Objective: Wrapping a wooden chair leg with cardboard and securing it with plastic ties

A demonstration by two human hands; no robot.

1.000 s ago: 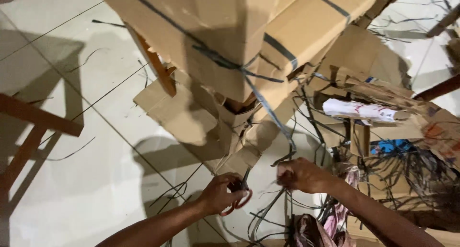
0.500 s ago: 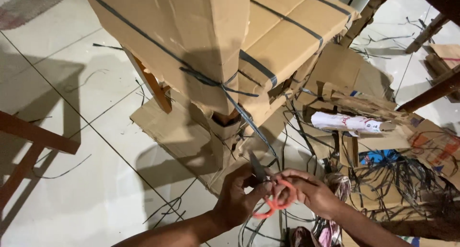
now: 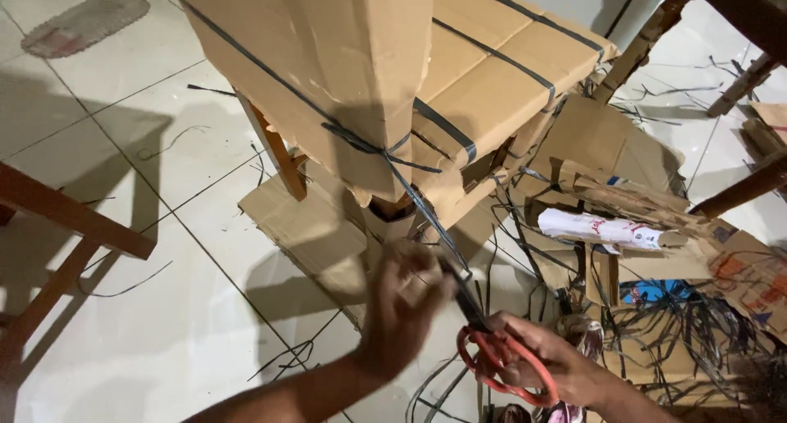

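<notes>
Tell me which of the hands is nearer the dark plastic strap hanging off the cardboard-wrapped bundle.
Left. The left hand is at the dark plastic strap, by its lower end; the right hand sits lower right, holding the red-handled scissors.

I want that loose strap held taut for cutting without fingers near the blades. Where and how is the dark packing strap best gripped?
Pinch the dark packing strap on its free slanting run below the knot on the cardboard-wrapped bundle, coming from the left hand side. The scissors, in the right hand, come in from the right.
</notes>
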